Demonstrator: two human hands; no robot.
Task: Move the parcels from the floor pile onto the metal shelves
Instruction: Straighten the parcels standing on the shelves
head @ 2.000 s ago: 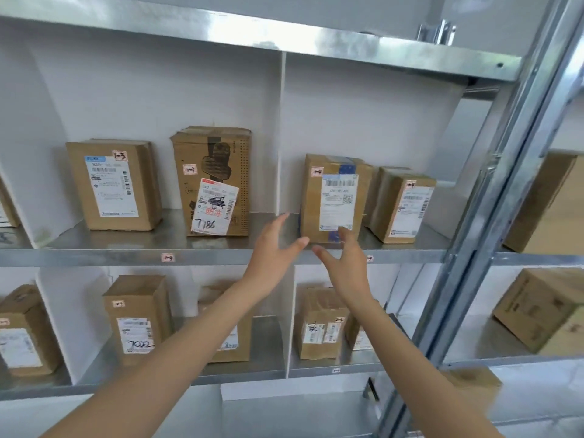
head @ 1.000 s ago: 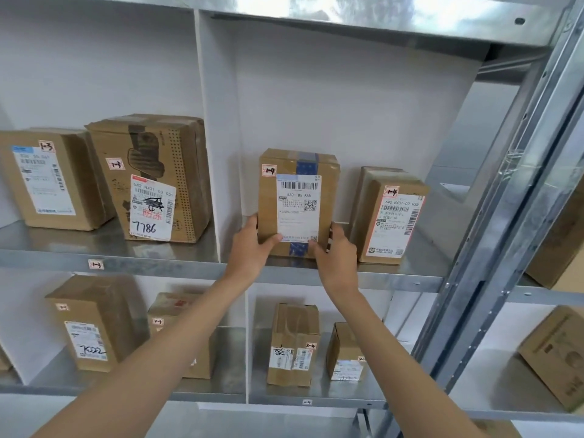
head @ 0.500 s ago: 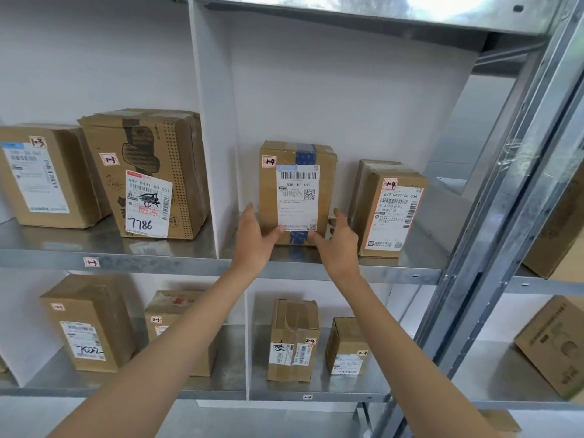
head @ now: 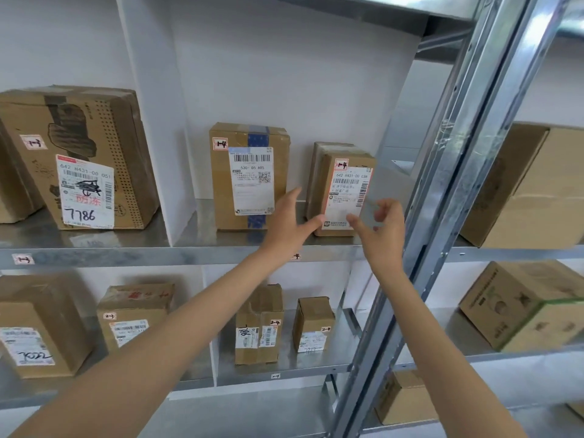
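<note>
Item: parcel marked 1-4, upright on the metal shelf, centre-right of frame, long axis vertical. It stands directly beyond both hands. Left hand: grip apart, fingers straight, holding nothing. Right hand: nearer, loosely curled, empty.

Count: three parcels on this level left of the upright, a blue-taped parcel among them; four below.

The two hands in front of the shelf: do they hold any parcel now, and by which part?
Nothing is held. The left hand and the right hand are open in front of the parcel with the red-edged label, gripping no parcel.
</note>
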